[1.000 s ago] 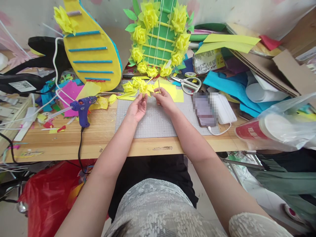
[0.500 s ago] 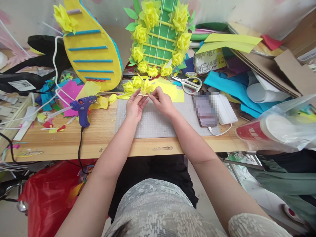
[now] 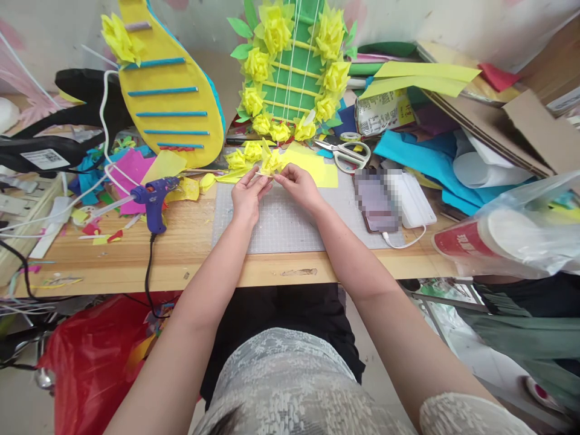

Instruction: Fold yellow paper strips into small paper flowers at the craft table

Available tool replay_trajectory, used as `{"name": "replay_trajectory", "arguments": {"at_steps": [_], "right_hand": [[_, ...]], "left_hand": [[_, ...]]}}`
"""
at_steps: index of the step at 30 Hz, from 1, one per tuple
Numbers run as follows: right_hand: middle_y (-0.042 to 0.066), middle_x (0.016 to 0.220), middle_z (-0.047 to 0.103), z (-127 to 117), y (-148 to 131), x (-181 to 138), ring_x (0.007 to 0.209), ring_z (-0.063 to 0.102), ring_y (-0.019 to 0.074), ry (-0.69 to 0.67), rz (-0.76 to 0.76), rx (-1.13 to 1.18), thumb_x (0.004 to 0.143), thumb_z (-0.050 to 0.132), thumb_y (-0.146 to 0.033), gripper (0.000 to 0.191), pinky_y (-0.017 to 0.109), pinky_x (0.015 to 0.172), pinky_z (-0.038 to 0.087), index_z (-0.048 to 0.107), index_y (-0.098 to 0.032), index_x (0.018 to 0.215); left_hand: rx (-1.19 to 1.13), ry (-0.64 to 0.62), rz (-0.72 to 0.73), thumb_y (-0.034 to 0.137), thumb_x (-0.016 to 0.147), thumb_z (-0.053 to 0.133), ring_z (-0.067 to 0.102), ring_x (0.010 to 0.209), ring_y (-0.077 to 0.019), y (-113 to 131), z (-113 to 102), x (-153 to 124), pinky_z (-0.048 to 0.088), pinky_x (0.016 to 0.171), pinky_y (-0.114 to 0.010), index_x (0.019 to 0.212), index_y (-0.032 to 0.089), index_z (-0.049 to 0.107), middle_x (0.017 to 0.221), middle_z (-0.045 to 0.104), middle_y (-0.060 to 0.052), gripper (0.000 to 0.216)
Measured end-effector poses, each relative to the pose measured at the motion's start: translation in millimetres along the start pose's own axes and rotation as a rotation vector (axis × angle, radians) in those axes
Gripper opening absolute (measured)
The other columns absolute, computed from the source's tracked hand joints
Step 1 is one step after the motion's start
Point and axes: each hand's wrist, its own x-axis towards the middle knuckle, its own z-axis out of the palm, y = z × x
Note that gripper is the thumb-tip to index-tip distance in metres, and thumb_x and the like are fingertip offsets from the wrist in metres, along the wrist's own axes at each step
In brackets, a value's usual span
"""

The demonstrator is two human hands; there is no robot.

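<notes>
Over the grey cutting mat (image 3: 290, 226), my two hands meet at a yellow paper flower (image 3: 270, 161) with a thin pale stick at its base. The fingers of my left hand (image 3: 246, 196) are closed round it from the left. My right hand (image 3: 296, 186) pinches its lower end near the stick. Finished yellow flowers (image 3: 236, 159) lie just beyond my left fingertips, and a sheet of yellow paper (image 3: 319, 172) lies behind my right hand. Farther back stands a green instrument-shaped piece (image 3: 290, 90) with white strings, ringed with yellow paper flowers.
A purple glue gun (image 3: 155, 205) stands to the left among paper scraps, below a yellow pear-shaped board (image 3: 174, 106). Scissors (image 3: 348, 156), a phone (image 3: 376, 202), a white power bank (image 3: 415, 199) and a bagged cup (image 3: 471, 238) are on the right.
Both hands stay in place over the mat. My left fingers have curled in closer, and the flower has turned slightly between the hands.
</notes>
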Motion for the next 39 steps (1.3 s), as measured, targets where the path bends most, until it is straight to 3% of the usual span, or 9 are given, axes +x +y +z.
{"name": "replay_trajectory", "arguments": {"at_steps": [6,11,17,21,26,28,30,34,39], "right_hand": [[-0.006,0.054,0.042,5.4,0.2,1.1,0.054,0.034,0.0077,-0.06,0.033,-0.043,0.078,0.063,-0.049,0.036,0.024,0.055,0.026,0.049,-0.019,0.064],[-0.004,0.054,0.044,5.8,-8.8,-3.0,0.055,0.038,0.0084,-0.037,0.013,-0.043,0.079,0.058,-0.061,0.045,0.024,0.055,0.028,0.052,-0.019,0.064],[-0.004,0.051,0.042,-5.0,-11.7,-1.3,0.052,0.042,0.0087,0.101,0.08,0.138,0.08,0.044,-0.073,0.053,0.023,0.054,0.035,0.051,-0.021,0.069],[-0.004,0.051,0.045,-6.1,-6.2,4.7,0.048,0.042,0.0077,0.079,0.186,0.235,0.077,0.048,-0.074,0.053,0.022,0.05,0.038,0.05,-0.021,0.071],[-0.003,0.066,0.058,1.6,-3.0,4.1,0.052,0.051,0.0064,-0.041,0.289,0.38,0.082,0.056,-0.052,0.032,0.021,0.055,0.044,0.053,-0.02,0.081],[-0.005,0.072,0.06,4.8,-2.4,1.8,0.057,0.055,0.0066,-0.092,0.29,0.449,0.076,0.063,-0.036,0.02,0.022,0.06,0.047,0.053,-0.021,0.085],[-0.006,0.076,0.061,7.2,-1.9,-0.4,0.062,0.057,0.0069,-0.134,0.238,0.499,0.067,0.067,-0.026,0.025,0.022,0.063,0.048,0.053,-0.021,0.087],[-0.004,0.082,0.062,10.1,-0.9,-1.5,0.074,0.058,0.0092,-0.176,0.142,0.541,0.06,0.072,-0.025,0.032,0.022,0.068,0.049,0.053,-0.021,0.086],[-0.003,0.086,0.061,13.3,-1.5,-0.5,0.078,0.056,0.011,-0.128,0.149,0.501,0.055,0.078,-0.03,0.039,0.023,0.067,0.048,0.053,-0.022,0.084]], "left_hand": [[-0.012,0.012,-0.004,0.006,0.076,0.068,0.069,0.07,-0.0078,2.4,1.5,-1.4,0.052,0.081,-0.021,0.098,0.016,0.067,0.076,0.073,0.001,0.024],[-0.033,0.01,-0.009,0.004,0.077,0.064,0.068,0.065,-0.0066,7.8,3.2,-2.8,0.051,0.072,-0.018,0.083,0.017,0.061,0.071,0.07,0.004,0.015],[-0.146,0.078,-0.072,0.002,0.081,0.061,0.054,0.045,-0.0013,13.2,3.8,-1.2,0.045,0.054,-0.012,0.067,0.017,0.05,0.052,0.057,0.009,0.023],[-0.177,0.089,-0.091,0.004,0.079,0.064,0.049,0.042,0.0001,14.1,5.0,-1.4,0.042,0.048,-0.01,0.06,0.017,0.044,0.049,0.051,0.01,0.031],[-0.249,0.059,-0.134,0.008,0.086,0.058,0.046,0.04,0.0023,15.0,5.1,-1.5,0.043,0.047,-0.007,0.065,0.015,0.053,0.051,0.053,0.009,0.023],[-0.269,0.021,-0.183,0.01,0.09,0.054,0.043,0.038,0.003,16.1,4.8,-2.1,0.043,0.046,-0.007,0.069,0.015,0.058,0.053,0.055,0.009,0.022],[-0.276,-0.01,-0.24,0.012,0.091,0.052,0.039,0.035,0.004,17.2,4.3,-2.7,0.043,0.045,-0.006,0.072,0.014,0.06,0.057,0.059,0.008,0.021],[-0.284,-0.01,-0.325,0.012,0.091,0.054,0.035,0.032,0.0056,17.5,3.3,-2.7,0.042,0.041,-0.005,0.077,0.015,0.062,0.065,0.066,0.007,0.017],[-0.249,-0.016,-0.357,0.011,0.091,0.054,0.037,0.031,0.0055,14.4,3.0,-1.6,0.043,0.04,-0.004,0.074,0.013,0.062,0.06,0.064,0.007,0.019]]}}
